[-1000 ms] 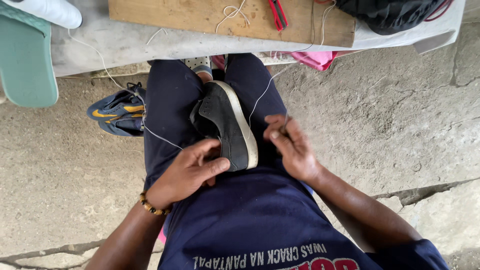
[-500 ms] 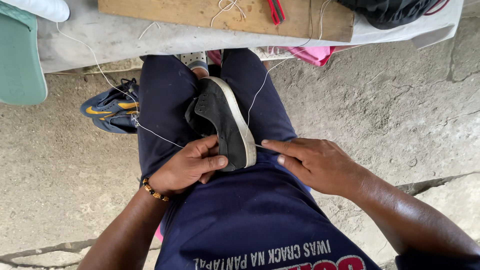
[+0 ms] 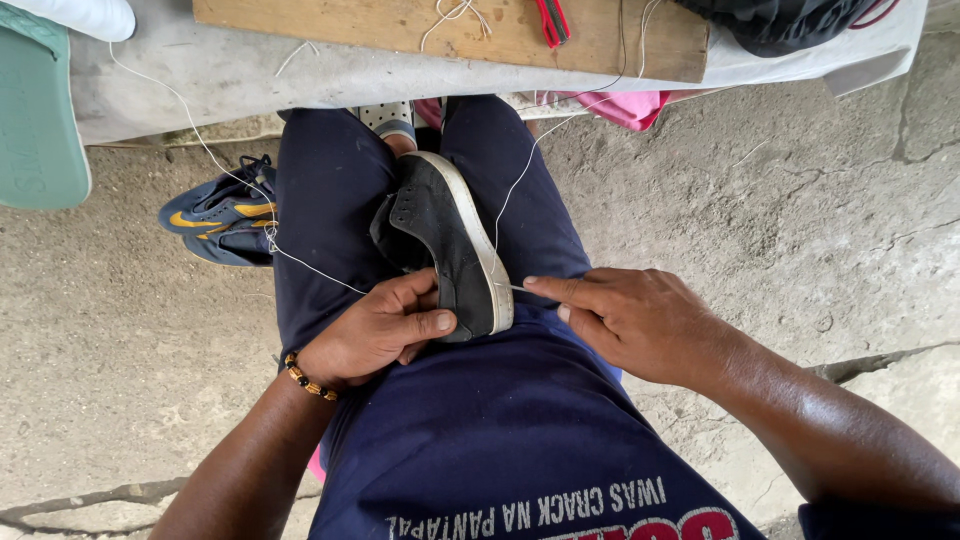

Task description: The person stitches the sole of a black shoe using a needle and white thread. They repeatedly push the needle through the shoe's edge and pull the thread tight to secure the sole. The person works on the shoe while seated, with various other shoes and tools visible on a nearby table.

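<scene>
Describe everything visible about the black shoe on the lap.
The black suede-like low shoe with a white rubber sole edge lies on its side between the person's thighs in dark blue trousers, toe end towards the body. Small perforations dot its upper. The left hand grips the toe end from the left, thumb on the upper. The right hand has its fingertips at the sole edge, where a thin white thread runs up to the wooden board.
</scene>
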